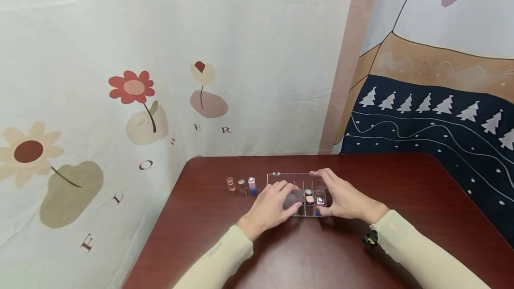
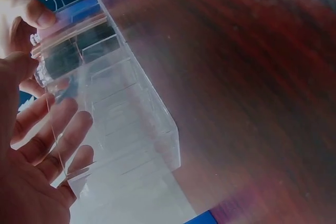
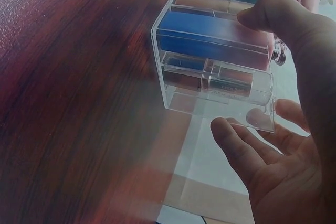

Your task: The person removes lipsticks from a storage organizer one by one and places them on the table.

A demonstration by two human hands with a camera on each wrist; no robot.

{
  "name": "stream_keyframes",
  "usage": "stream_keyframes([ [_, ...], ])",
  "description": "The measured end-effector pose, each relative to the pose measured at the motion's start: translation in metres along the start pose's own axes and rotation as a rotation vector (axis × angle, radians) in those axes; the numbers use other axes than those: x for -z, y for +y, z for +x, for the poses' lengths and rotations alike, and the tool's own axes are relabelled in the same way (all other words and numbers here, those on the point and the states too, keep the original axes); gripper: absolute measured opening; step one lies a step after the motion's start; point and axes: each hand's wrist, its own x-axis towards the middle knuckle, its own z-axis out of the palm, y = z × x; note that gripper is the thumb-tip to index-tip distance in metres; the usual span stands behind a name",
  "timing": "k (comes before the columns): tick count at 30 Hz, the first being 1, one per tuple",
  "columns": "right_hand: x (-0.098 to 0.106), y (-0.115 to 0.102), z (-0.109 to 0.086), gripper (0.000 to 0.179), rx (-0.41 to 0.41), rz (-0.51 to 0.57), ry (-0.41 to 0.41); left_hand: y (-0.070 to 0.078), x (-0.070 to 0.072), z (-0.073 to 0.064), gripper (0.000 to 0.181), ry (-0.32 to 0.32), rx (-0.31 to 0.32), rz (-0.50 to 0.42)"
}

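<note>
Clear divided box [image 2: 118,114] set on dark red tabletop [image 1: 192,235], between both hands. Right end of box gripped by right hand [image 1: 341,195], thumb pressed at near side, fingers bent about far side. Left hand [image 1: 273,204] held over middle of box, fingers spread apart; whether anything is pinched cannot be told. Blue-and-pink tube [image 3: 210,38] and clear-capped tube [image 3: 226,82] held in right-end compartment. Three small tubes [image 1: 242,186] stood left of box. Flower-printed curtain [image 1: 261,57] hung behind.
</note>
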Motion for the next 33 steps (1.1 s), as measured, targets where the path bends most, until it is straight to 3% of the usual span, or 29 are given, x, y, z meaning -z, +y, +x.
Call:
stream_keyframes([
  [6,-0.0009,0.0006,0.0,0.101,-0.004,0.004,-0.002,0.0011,-0.0013,0.0022,0.043,-0.021,0.033,0.004],
  [13,-0.0011,0.0008,0.0009,0.1,0.001,0.007,-0.003,0.0031,-0.0031,0.0056,0.035,-0.055,0.058,-0.004],
  [33,-0.0028,0.0019,-0.0023,0.101,0.001,0.007,0.013,-0.0016,-0.0003,0.009,0.027,-0.063,-0.001,-0.023],
])
